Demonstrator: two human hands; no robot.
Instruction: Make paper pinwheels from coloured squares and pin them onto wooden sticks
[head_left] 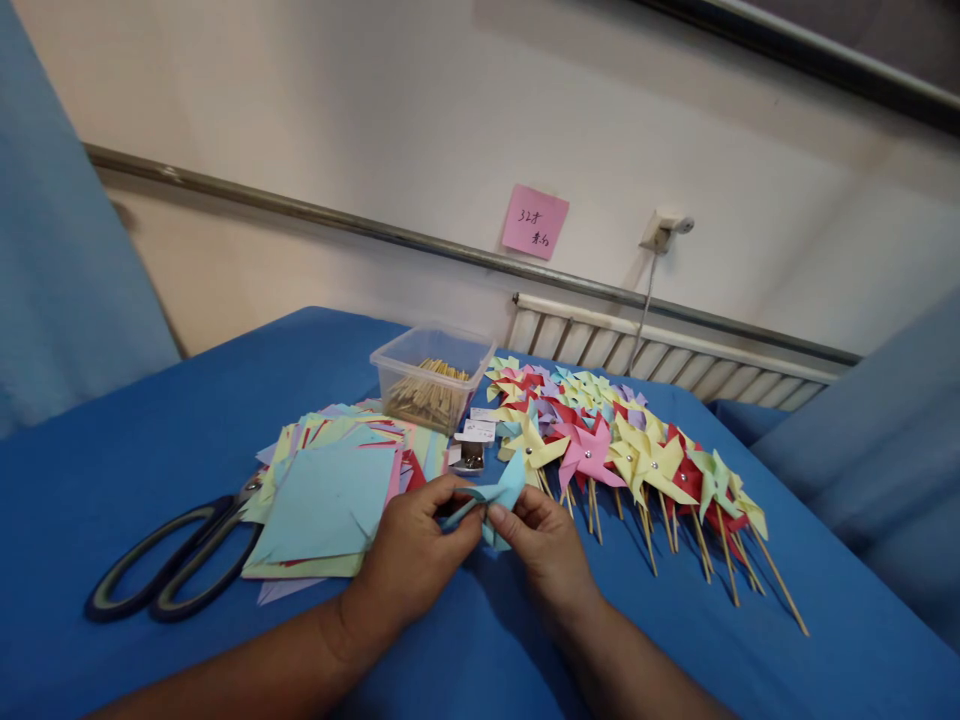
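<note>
Between my two hands is a light blue paper pinwheel, its corners folded in toward the middle. My left hand pinches its left side between thumb and fingers. On the other side, my right hand grips it with the thumb near its centre. No stick shows on this pinwheel, and my fingers hide part of it. Just left of my hands lies a stack of coloured paper squares, a light blue sheet on top. Beyond my hands sits a small box of pins.
Scissors lie at the left, their blades under the paper. A clear plastic box of short wooden sticks stands behind the stack. Many finished pinwheels on sticks lie at the right. A blue cloth covers the table.
</note>
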